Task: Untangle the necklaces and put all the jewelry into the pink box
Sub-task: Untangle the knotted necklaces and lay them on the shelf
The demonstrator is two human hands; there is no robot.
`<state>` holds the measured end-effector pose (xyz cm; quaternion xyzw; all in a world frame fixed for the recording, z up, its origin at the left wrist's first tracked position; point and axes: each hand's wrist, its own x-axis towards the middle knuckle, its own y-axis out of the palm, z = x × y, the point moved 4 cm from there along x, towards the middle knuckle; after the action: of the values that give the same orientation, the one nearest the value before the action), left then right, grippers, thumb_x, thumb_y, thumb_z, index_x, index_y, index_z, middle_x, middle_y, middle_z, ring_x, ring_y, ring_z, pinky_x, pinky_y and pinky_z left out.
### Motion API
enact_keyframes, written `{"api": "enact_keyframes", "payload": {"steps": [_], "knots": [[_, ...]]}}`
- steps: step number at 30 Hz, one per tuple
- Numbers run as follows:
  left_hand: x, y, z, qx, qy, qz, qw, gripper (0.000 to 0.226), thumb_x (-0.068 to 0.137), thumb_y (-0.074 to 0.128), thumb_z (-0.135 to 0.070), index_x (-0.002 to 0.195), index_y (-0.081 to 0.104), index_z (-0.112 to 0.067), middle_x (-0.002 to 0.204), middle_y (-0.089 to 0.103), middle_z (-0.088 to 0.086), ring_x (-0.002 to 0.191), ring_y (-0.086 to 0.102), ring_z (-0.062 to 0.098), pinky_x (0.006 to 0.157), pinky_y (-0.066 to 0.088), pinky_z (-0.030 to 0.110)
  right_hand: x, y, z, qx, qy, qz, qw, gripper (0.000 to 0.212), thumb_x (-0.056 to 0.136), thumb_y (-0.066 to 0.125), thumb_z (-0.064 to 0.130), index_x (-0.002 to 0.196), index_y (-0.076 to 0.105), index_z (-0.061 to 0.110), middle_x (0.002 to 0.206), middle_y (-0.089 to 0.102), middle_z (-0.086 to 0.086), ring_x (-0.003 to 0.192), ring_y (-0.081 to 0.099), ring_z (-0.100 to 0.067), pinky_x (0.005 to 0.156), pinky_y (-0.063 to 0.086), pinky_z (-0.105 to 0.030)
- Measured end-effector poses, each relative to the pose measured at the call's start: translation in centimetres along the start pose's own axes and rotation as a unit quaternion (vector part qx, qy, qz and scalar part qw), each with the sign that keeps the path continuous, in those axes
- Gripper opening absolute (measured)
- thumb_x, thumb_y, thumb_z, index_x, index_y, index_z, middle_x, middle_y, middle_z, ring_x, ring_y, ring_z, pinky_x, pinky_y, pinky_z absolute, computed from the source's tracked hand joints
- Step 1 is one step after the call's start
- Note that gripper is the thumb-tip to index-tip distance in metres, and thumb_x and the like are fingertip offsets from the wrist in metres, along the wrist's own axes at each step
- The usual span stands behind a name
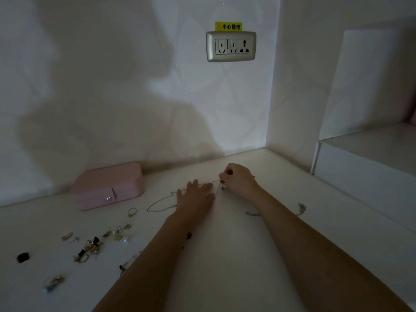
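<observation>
The closed pink box (108, 186) stands at the back left against the wall. A thin silver necklace (161, 202) lies on the white tabletop (236, 255) in a loop and runs under my left hand (195, 197), which presses flat on it with straight fingers. My right hand (238, 177) pinches the chain's far end, a small pendant or clasp hanging just below the fingers. A second chain (300, 209) lies to the right, partly hidden by my right forearm. Rings and earrings (92, 246) are scattered at the front left.
A gold ring (132, 211) lies just in front of the pink box. A small black item (23, 257) sits far left. A power socket (231, 46) is on the wall above. A white raised shelf (364, 167) borders the table on the right.
</observation>
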<state>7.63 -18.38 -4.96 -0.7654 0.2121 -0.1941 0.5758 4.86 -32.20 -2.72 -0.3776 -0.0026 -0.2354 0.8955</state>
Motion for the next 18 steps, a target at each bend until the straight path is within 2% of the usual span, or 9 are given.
{"api": "enact_keyframes", "payload": {"steps": [2,4,5,8,10,12,14,17,18], "knots": [[0.1,0.4,0.0,0.033,-0.006,0.034,0.999,0.049,0.102,0.023,-0.037,0.15,0.02,-0.029,0.159,0.009,0.011,0.146,0.006,0.026,0.115,0.004,0.054,0.4,0.7,-0.1,0.087,0.043,-0.017,0.995,0.014,0.095,0.048,0.022,0.091,0.05,0.008,0.092,0.065,-0.006,0.082,0.06,-0.019,0.063,0.041,-0.026],[0.0,0.7,0.0,0.048,-0.01,0.048,0.998,0.053,0.102,0.02,-0.042,0.152,0.01,-0.027,0.16,-0.002,0.011,0.147,-0.003,0.027,0.115,-0.001,0.053,0.9,0.9,-0.3,0.16,0.073,-0.073,0.982,0.013,0.096,0.045,0.02,0.093,0.049,0.008,0.099,0.068,-0.013,0.09,0.065,-0.025,0.073,0.049,-0.033],[-0.1,0.9,0.0,0.051,-0.015,0.05,0.997,0.056,0.101,0.019,-0.044,0.152,0.005,-0.024,0.16,-0.006,0.011,0.147,-0.006,0.027,0.115,-0.002,0.052,1.1,0.6,-0.5,0.181,0.082,-0.111,0.974,0.012,0.096,0.044,0.018,0.093,0.048,0.007,0.099,0.067,-0.014,0.09,0.065,-0.027,0.073,0.05,-0.033],[0.0,1.2,0.1,0.046,-0.027,0.052,0.997,0.064,0.1,0.019,-0.048,0.152,-0.002,-0.017,0.16,-0.011,0.007,0.147,-0.01,0.026,0.116,-0.005,0.05,1.5,-1.4,-1.6,0.236,0.099,-0.198,0.946,0.016,0.097,0.042,0.012,0.099,0.052,0.0,0.091,0.066,-0.013,0.075,0.062,-0.019,0.053,0.045,-0.02],[0.0,1.2,0.1,0.039,-0.029,0.053,0.997,0.068,0.099,0.02,-0.052,0.152,-0.003,-0.017,0.16,-0.012,0.006,0.147,-0.01,0.026,0.116,-0.007,0.049,1.6,-2.4,-2.5,0.308,0.119,-0.218,0.919,0.016,0.096,0.042,0.006,0.095,0.056,-0.002,0.076,0.063,-0.01,0.06,0.058,-0.014,0.051,0.044,-0.018],[0.0,1.3,0.0,0.032,-0.032,0.054,0.998,0.071,0.098,0.02,-0.055,0.152,-0.005,-0.017,0.159,-0.013,0.005,0.146,-0.011,0.026,0.116,-0.009,0.049,1.5,-2.9,-2.8,0.363,0.141,-0.192,0.901,0.02,0.093,0.041,-0.001,0.08,0.055,0.001,0.064,0.056,-0.007,0.054,0.052,-0.015,0.055,0.045,-0.023],[0.0,1.3,0.1,0.03,-0.033,0.056,0.997,0.073,0.097,0.021,-0.056,0.152,-0.007,-0.016,0.159,-0.013,0.005,0.146,-0.012,0.025,0.116,-0.009,0.049,1.3,-3.0,-2.5,0.442,0.155,-0.111,0.876,0.028,0.092,0.041,-0.005,0.067,0.049,0.004,0.058,0.049,-0.006,0.052,0.046,-0.015,0.057,0.045,-0.025],[0.0,1.3,0.2,0.026,-0.032,0.055,0.998,0.077,0.096,0.023,-0.059,0.151,-0.008,-0.016,0.159,-0.013,0.006,0.146,-0.011,0.026,0.116,-0.008,0.049,0.8,-3.2,-1.4,0.641,0.139,0.05,0.753,0.03,0.097,0.042,0.001,0.068,0.047,0.008,0.053,0.049,-0.002,0.047,0.045,-0.012,0.056,0.046,-0.023],[0.0,1.3,0.2,0.026,-0.03,0.055,0.998,0.078,0.095,0.023,-0.06,0.151,-0.009,-0.015,0.159,-0.013,0.006,0.146,-0.011,0.026,0.116,-0.008,0.049,0.8,-3.4,-1.3,0.676,0.126,0.077,0.722,0.03,0.098,0.042,0.004,0.069,0.05,0.007,0.055,0.051,-0.002,0.048,0.047,-0.011,0.057,0.049,-0.022]]}}
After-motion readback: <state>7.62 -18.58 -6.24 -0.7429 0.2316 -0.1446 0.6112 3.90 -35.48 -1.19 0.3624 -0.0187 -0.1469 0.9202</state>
